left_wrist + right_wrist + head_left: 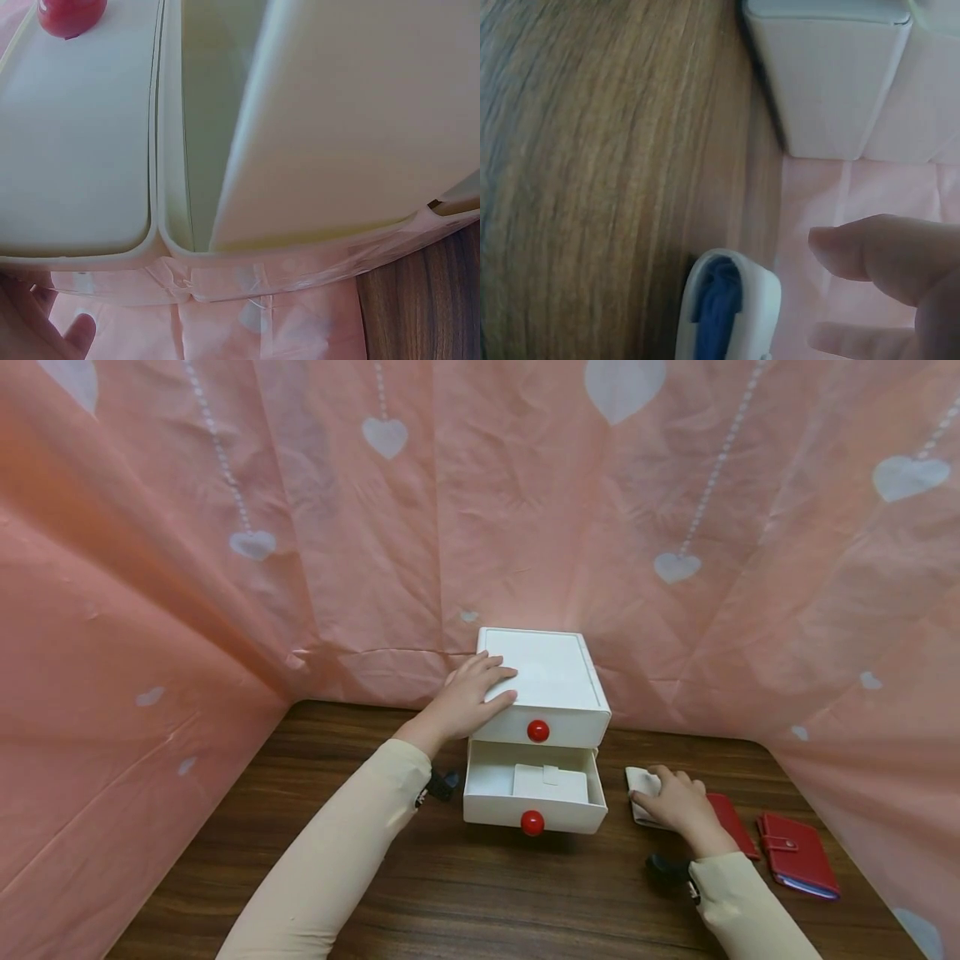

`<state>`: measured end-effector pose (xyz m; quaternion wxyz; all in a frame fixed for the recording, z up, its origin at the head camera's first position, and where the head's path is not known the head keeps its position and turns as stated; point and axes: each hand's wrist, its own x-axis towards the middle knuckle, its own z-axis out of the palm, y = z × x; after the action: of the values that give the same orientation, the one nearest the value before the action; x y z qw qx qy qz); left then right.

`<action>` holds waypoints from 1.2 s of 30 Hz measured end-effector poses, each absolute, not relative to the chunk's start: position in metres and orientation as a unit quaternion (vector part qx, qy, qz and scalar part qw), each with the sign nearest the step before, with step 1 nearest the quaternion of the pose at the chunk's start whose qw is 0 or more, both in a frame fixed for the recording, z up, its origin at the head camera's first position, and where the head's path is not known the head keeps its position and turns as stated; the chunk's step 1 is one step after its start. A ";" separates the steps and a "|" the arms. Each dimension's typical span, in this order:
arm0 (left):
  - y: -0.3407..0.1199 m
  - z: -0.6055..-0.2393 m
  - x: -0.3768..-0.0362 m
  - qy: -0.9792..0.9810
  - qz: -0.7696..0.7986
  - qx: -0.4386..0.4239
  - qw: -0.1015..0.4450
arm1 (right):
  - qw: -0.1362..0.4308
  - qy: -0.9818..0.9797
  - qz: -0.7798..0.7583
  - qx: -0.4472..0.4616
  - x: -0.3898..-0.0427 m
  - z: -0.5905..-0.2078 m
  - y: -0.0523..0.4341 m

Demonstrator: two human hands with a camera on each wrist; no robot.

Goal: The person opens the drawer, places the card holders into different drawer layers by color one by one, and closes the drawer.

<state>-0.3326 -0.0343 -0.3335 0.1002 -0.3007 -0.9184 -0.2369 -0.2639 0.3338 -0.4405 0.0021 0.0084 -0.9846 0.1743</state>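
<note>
Two drawers in a white drawer unit (551, 681) at the back middle of the wooden surface (420, 877), up against the pink heart-print backdrop (225, 527). Top drawer is shut, red knob (537, 731) facing the person. Bottom drawer (534, 795) is pulled out, its own red knob (532, 822) on the front, and a white wallet (550, 782) lies inside it.

Left hand (468, 697) rests flat on the unit's top left edge, fingers straight and spread over the lid, gripping nothing. Left wrist view is mostly the unit's white side and the gap between body and drawer, with a fingertip at the bottom left corner.

Right hand (675, 802) sits on the surface just right of the open drawer, fingers curled over a second white wallet (643, 793) lying flat there. In the right wrist view that wallet (731, 307) shows a white cover with a blue inside, fingers (885, 251) just beside it; whether they actually clamp it I cannot tell from that view, the head view reads as a grip.

Partly under the right hand's far side lies a red wallet (731, 822). Another red wallet (798, 853) with a snap tab lies further right, apart from the first, near the backdrop.
</note>
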 end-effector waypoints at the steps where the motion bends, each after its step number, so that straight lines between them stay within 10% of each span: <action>1: -0.034 -0.333 -0.332 -0.919 -0.237 -0.300 0.100 | -0.001 -0.985 0.175 0.006 -0.264 -0.441 0.334; 36: -0.034 -0.332 -0.330 -0.919 -0.237 -0.301 0.097 | -0.017 -0.983 0.180 0.009 -0.269 -0.450 0.333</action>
<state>-0.3302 -0.0343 -0.3322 0.0970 -0.3010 -0.9187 -0.2365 -0.2693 0.3326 -0.4500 -0.0173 0.0088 -0.9835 0.1800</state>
